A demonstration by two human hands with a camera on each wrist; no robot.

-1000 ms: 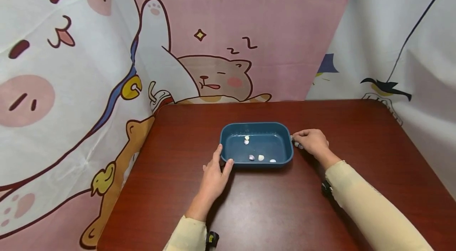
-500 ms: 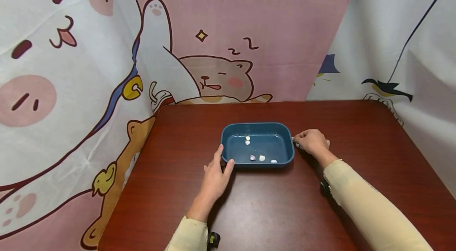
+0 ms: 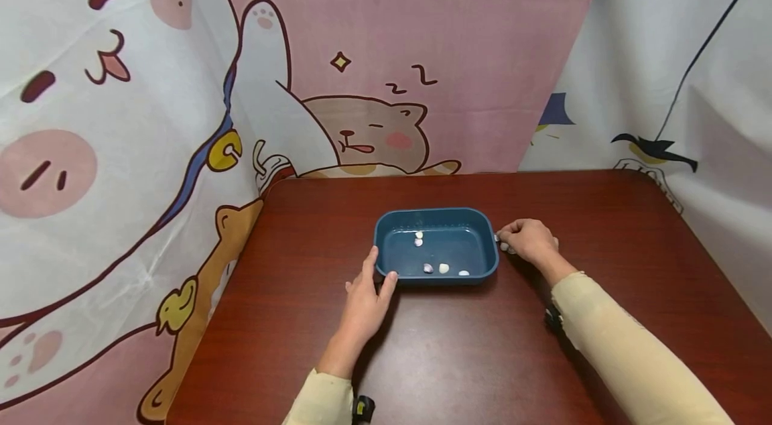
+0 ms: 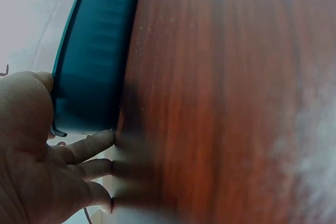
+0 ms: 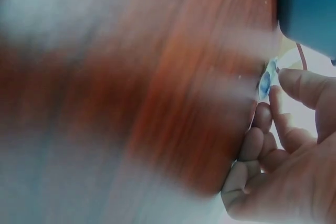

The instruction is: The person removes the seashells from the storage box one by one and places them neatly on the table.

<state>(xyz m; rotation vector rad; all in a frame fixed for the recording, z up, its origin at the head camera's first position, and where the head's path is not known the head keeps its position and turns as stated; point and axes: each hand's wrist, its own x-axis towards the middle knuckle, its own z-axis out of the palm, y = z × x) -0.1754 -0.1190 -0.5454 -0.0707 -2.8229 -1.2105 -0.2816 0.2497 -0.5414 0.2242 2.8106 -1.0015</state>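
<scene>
Black wristband (image 3: pixel 363 408): behind the left fingers, at a cream sleeve cuff (image 3: pixel 322 398); a second, partly hidden, behind the right fingers.

Reddish-brown surface (image 3: pixel 458 358), wood-grained, glossy: beneath both sets of fingers.

Left hand (image 3: pixel 364 301): fingers spread wide and fairly straight, at the near left corner of the dish; thumb at the near rim, index finger at the left end. The left wrist view adds what the head view hides: further fingertips standing on the surface, just beside the dish's end wall.

Right hand (image 3: pixel 531 239): fingers narrow, thumb and index finger pinching a small shell (image 5: pixel 265 83), just outside the dish's right end. In the head view the hand largely covers it; the right wrist view shows it glossy, whitish with a bluish centre, the other fingers curled above the surface.

Grey-white pieces (image 3: pixel 508 249): under the right fingers, partly hidden; count unclear.

Blue dish (image 3: pixel 458 247): between the two hands, upright; rectangular, rounded corners, raised rim. Inside, seen only in the head view, five small pale pieces (image 3: pixel 443 269): three along the near side, one of them purplish; two touching, farther from the left fingers.

Printed cloth (image 3: pixel 476 63): beyond all fingers; pink and white, cartoon animals.
</scene>
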